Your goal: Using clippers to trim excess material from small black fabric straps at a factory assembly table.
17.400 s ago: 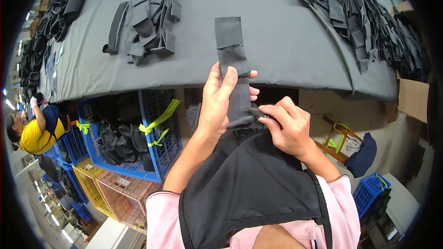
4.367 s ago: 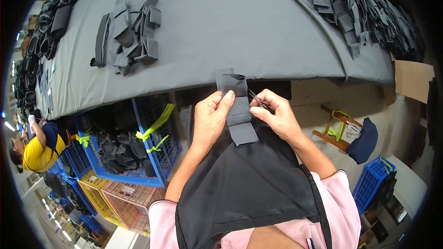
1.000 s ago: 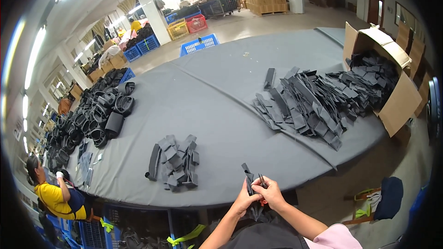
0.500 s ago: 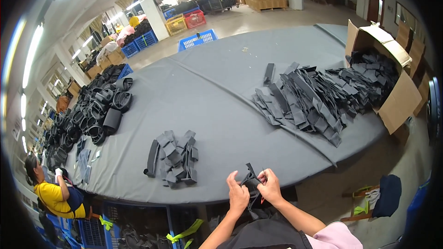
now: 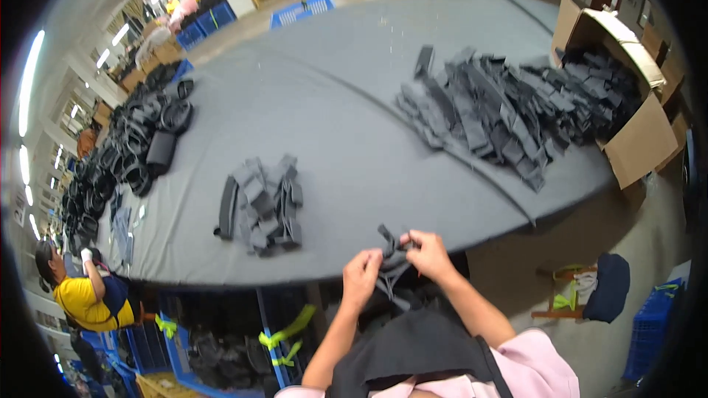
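Note:
At the near edge of the table, my left hand (image 5: pixel 361 277) and my right hand (image 5: pixel 429 256) pinch a dark fabric strip (image 5: pixel 389 248) between them. One end of the strip sticks up above my fingers, and narrow dark bands hang below, over my apron. Blur keeps the strip's exact shape from showing. To the left of my hands lies a small pile of folded dark grey fabric strips (image 5: pixel 259 206). A much larger heap of similar strips (image 5: pixel 490 114) spreads across the right side of the table.
The big heap runs into a tipped cardboard box (image 5: pixel 640 146) on the right. Rounded black padded pieces (image 5: pixel 136 144) are piled along the table's left end. A co-worker in yellow (image 5: pixel 81 299) sits there. Blue crates (image 5: pixel 175 346) stand below the grey-covered table (image 5: pixel 346 169); a stool (image 5: pixel 564 291) stands at right.
The head view has tipped downward, so the table sits higher in the picture. My left fingers, more spread before, are now closed tighter on the strip; both hands stay close together.

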Motion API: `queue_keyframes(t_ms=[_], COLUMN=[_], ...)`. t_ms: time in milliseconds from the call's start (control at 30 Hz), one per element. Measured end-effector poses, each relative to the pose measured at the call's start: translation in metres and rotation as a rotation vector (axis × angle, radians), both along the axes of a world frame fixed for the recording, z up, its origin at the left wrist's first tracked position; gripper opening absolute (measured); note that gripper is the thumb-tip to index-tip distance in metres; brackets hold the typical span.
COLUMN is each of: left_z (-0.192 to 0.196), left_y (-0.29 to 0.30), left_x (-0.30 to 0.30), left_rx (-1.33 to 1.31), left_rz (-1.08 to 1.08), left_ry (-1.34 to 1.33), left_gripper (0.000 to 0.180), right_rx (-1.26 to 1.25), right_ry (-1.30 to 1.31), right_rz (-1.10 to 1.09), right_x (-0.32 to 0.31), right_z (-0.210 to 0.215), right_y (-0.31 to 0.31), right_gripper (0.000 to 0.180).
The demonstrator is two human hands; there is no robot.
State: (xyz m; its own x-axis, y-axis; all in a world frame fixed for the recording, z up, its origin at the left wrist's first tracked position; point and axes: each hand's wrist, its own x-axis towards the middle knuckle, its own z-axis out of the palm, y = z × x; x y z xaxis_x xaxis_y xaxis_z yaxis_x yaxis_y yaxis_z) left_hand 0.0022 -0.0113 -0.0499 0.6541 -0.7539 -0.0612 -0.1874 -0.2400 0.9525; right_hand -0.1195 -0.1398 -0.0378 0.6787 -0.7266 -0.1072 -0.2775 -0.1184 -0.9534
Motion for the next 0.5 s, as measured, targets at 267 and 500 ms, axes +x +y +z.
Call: queue_keyframes(t_ms=[267,500], left_z=[0.030,0.020], left_y=[-0.019,0.006], left_x=[0.004,0.004], left_rx=[-0.028,0.080], left_rz=[0.130,0.063], left_ry=[0.242,0.367], left_gripper=[0.053,0.062], right_rx=[0.490,-0.378], right_ry=[-0.224,0.010], right_rz=[0.052,0.157], right_x=[-0.004,-0.018], right_z=[0.025,0.056], right_y=[0.020,0.027], right_gripper=[0.033,0.035])
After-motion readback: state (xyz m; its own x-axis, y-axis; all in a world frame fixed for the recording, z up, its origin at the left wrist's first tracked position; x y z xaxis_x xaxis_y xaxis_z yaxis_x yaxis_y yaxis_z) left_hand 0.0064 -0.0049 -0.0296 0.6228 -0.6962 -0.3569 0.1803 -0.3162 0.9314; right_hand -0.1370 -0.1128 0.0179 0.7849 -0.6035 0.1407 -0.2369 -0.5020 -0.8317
